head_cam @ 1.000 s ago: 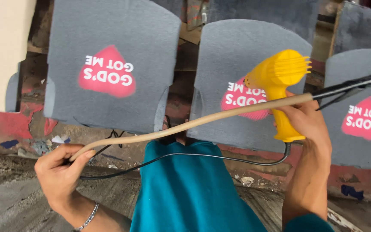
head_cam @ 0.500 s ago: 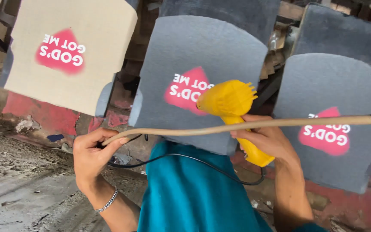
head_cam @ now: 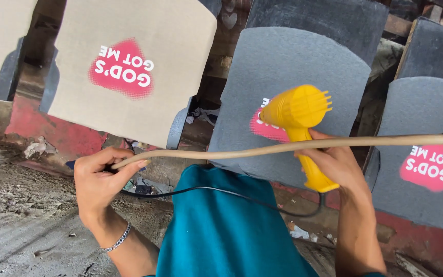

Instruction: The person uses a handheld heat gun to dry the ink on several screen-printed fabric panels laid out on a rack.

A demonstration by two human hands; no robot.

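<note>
My right hand (head_cam: 337, 164) grips the handle of a yellow heat gun (head_cam: 299, 117), its vented back facing me and its nozzle aimed at a grey felt panel (head_cam: 296, 77) with a pink printed patch. My left hand (head_cam: 98, 179) pinches the near end of a long tan tube (head_cam: 283, 147) that runs rightward across the gun's handle to a black fitting at the frame's right edge. A black cord (head_cam: 232, 194) hangs in a loop from the gun's base. A teal garment (head_cam: 221, 231) lies over my lap below both hands.
A beige felt panel (head_cam: 129, 66) with the same pink patch hangs at upper left. More grey panels (head_cam: 426, 154) hang at right. Behind them is a red-painted low wall (head_cam: 62, 133) with debris. Grey dusty ground (head_cam: 21, 220) lies at lower left.
My view has swung left, so the beige panel now fills the upper left. The heat gun and tube have shifted right in view. Both hands keep their hold.
</note>
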